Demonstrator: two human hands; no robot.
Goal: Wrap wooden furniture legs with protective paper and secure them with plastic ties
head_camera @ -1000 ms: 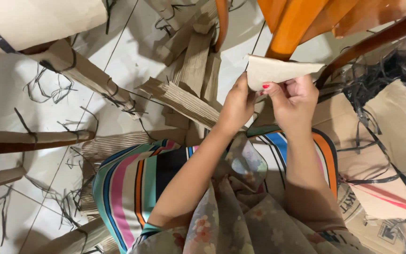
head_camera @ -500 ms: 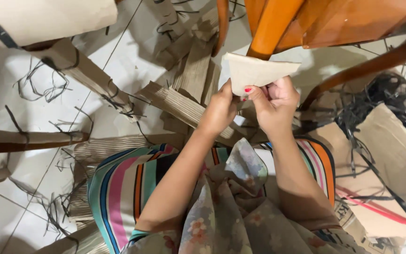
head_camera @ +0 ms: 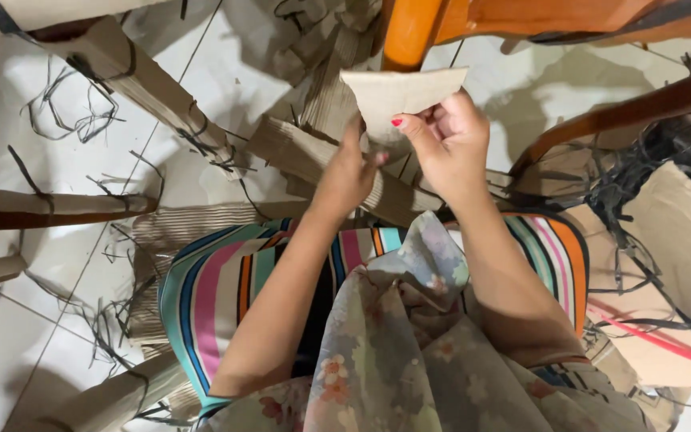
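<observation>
Now | right hand (head_camera: 451,140) pinching cardboard piece (head_camera: 400,94) | left hand (head_camera: 351,170) gripping same piece

White tiled floor (head_camera: 57,104) littered with thin black strap offcuts (head_camera: 73,120). Long folded brown cardboard strips: one running diagonally top left (head_camera: 133,80), one flat at left edge (head_camera: 41,204), one bottom left (head_camera: 97,400). Corrugated cardboard sheet (head_camera: 169,232) lying under a striped multicolour cloth (head_camera: 225,280). Floral fabric (head_camera: 393,344) draped over the cloth. Orange-brown wooden chair legs (head_camera: 405,32) up top. Right side: flat cardboard panel (head_camera: 673,240), tangle of black straps (head_camera: 641,160), red strip (head_camera: 649,336) on it.
</observation>
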